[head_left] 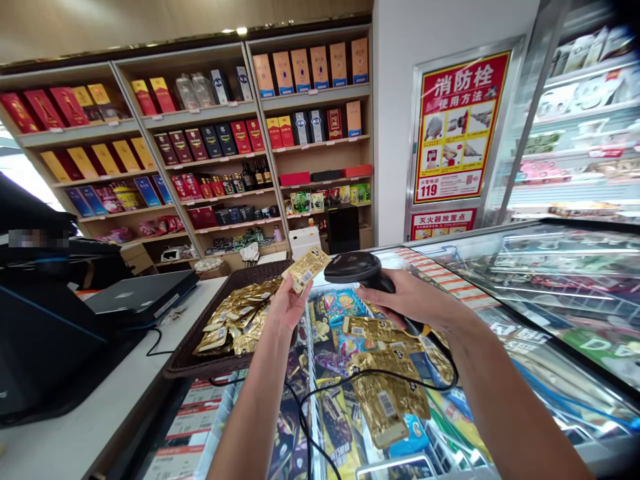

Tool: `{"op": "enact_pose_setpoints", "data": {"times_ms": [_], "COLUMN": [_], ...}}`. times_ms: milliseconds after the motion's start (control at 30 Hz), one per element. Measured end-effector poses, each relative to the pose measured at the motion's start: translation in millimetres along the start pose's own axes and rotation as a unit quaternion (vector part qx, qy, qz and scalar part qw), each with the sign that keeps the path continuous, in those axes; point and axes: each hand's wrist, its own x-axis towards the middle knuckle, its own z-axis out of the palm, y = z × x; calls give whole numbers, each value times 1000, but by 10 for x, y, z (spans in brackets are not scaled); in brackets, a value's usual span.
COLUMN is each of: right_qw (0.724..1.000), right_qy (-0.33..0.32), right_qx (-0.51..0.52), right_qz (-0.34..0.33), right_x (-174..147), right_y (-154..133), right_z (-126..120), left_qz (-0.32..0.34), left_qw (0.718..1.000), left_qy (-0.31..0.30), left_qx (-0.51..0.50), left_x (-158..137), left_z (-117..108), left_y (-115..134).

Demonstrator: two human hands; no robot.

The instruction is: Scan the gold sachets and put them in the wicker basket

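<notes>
My left hand (291,303) pinches a gold foil packet (307,269), its printed barcode facing me. Wrapped around the grip of a black barcode scanner (354,267) is my right hand (407,297); the scanner head is close to the packet's right side, apart from it. From the scanner a black cable (385,375) loops down across the freezer's glass top. To the left of my left hand, a dark brown woven basket (187,357) holds many gold packets (237,317). More gold packets (383,403) lie under the scanner on the glass, some with barcodes showing.
Colourful ice cream packs show inside the display freezer (313,413). On the left, a counter (65,427) carries black equipment (145,297). Wall shelves (210,160) of boxed goods stand behind, beside a red fire-hydrant poster (460,127). More glass freezer (565,280) extends right.
</notes>
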Motion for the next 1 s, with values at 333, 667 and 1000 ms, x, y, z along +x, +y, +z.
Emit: {"op": "enact_pose_setpoints", "data": {"times_ms": [333,667,1000], "right_qw": [999,998,999], "right_qy": [1,-6,-2], "right_qx": [-44,-57,-54], "right_qz": [6,9,4], "right_x": [-19,20,38], "right_y": [-17,129,118], "right_z": [9,31,8], "left_qz": [0,-9,1], "left_qw": [1000,999,993], "left_qy": [3,45,91], "left_qx": [-6,-24,-71], "left_x": [-47,19,234], "left_z": [37,-32,-372], "left_y": [-40,-61,365]}}
